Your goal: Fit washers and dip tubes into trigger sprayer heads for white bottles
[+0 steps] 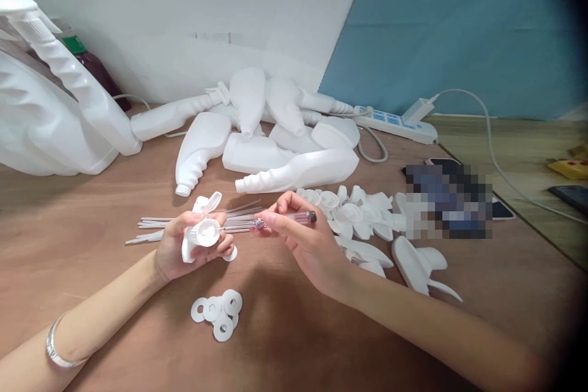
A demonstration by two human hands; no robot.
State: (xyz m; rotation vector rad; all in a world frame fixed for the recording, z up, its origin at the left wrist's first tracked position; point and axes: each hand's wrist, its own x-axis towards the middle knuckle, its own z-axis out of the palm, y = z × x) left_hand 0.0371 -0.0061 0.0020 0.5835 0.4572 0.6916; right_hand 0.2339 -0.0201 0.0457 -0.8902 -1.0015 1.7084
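Left hand [174, 251] in a cupped grip, right hand [313, 250] in a thumb-and-finger pinch, 2 forearms [114, 294] angled inward.

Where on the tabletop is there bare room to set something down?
In front, between the white rings and the right forearm; also at left, bounded by the standing bottles, the thin sticks and the left forearm. It is crowded behind, with piled bottles, and right, with heaped plastic parts.
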